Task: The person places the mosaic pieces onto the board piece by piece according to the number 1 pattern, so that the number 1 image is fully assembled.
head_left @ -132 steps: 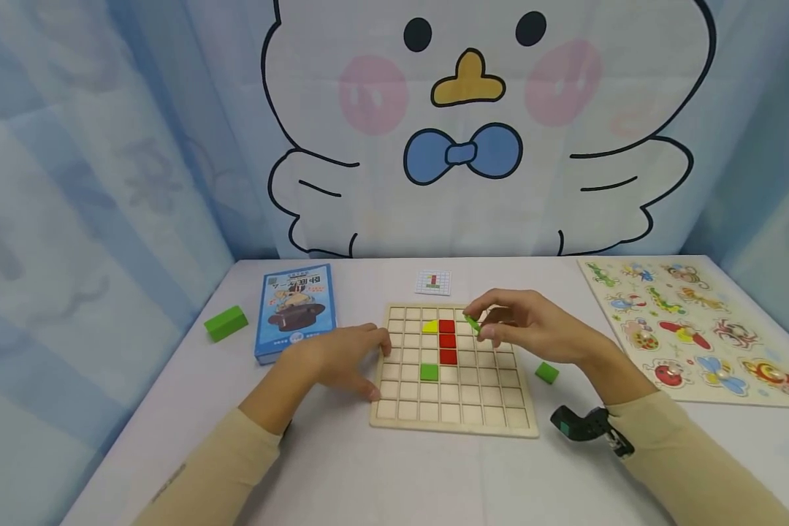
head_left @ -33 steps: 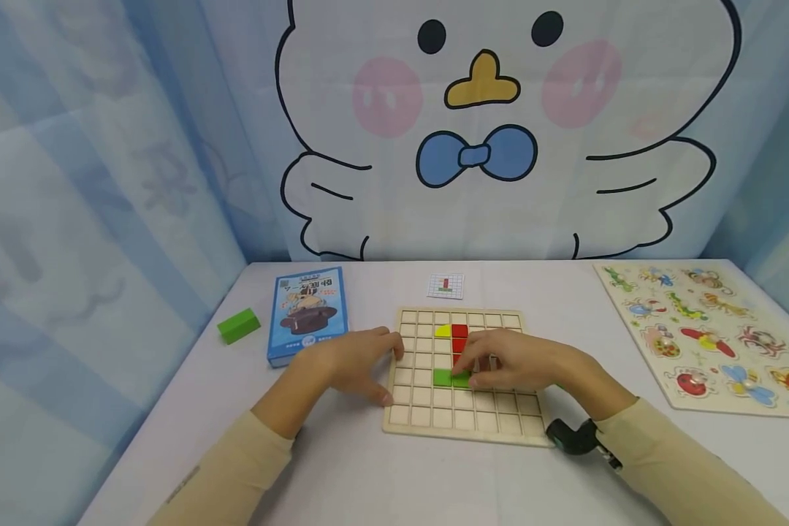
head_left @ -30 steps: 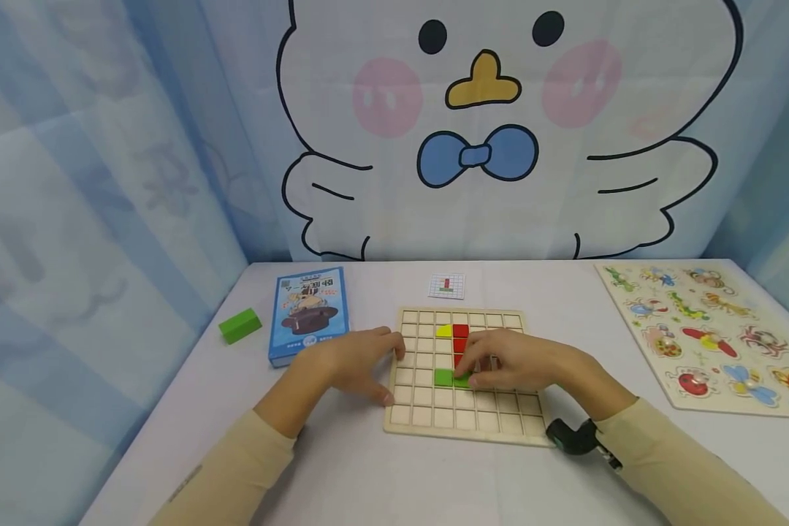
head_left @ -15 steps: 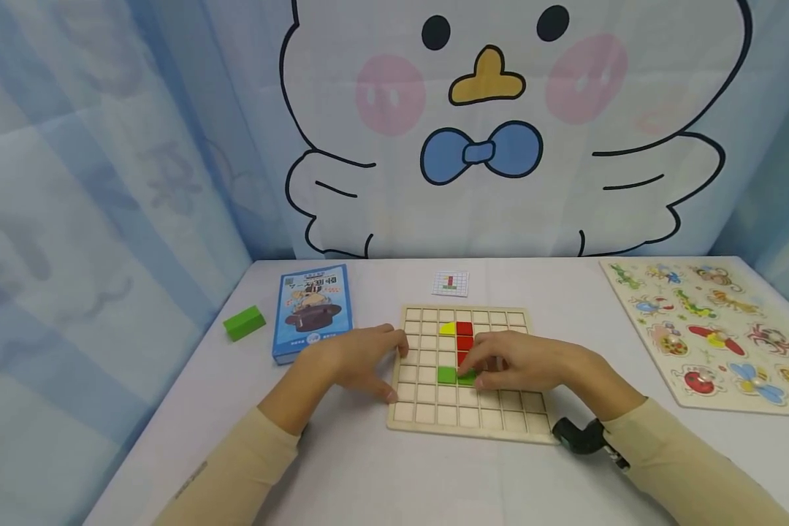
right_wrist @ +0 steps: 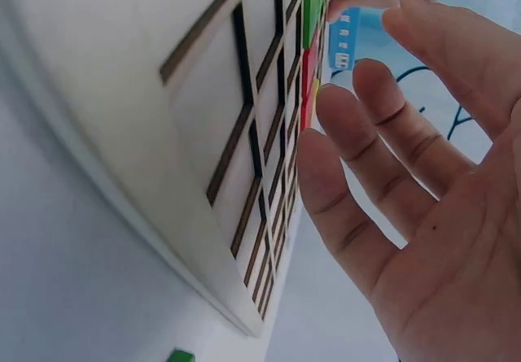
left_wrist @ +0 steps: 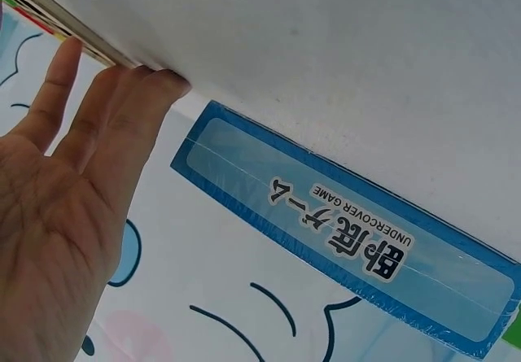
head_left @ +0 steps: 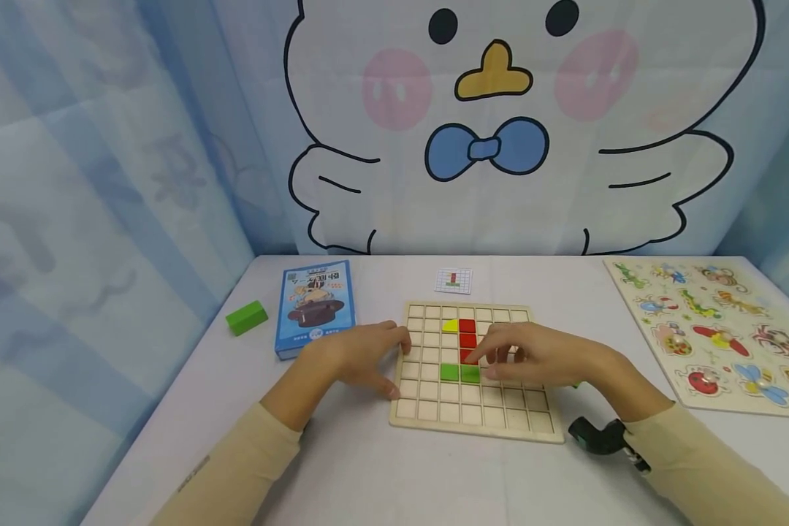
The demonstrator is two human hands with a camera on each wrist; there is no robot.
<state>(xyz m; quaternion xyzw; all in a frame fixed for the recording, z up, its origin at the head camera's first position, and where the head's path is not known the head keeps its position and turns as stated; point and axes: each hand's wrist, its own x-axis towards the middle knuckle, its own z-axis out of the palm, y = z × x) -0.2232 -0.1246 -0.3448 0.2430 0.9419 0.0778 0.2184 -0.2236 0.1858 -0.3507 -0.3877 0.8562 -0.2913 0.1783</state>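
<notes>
A wooden grid board (head_left: 427, 410) lies mid-table. Three red squares (head_left: 467, 340) form a column on it, with a yellow piece (head_left: 450, 326) left of the top one. Below the column, two green squares (head_left: 450, 372) sit side by side in their cells. My right hand (head_left: 542, 354) hovers over the board's right half, index fingertip by the lowest red square and the right green one. Nothing shows between its loosely bent fingers in the right wrist view. My left hand (head_left: 361, 356) touches the board's left edge with thumb and fingertips, fingers relaxed.
A small grid card (head_left: 454, 280) with a coloured pattern lies behind the board. At the left stand a blue game box (head_left: 315, 307) and a green block (head_left: 246, 318). A green piece (head_left: 576, 385) is mostly hidden behind my right wrist. An animal puzzle (head_left: 657, 372) lies at the right.
My right hand has brought a green square from the board's upper right, set it beside the other green square, let go and lifted slightly right. My left hand stays at the board's edge.
</notes>
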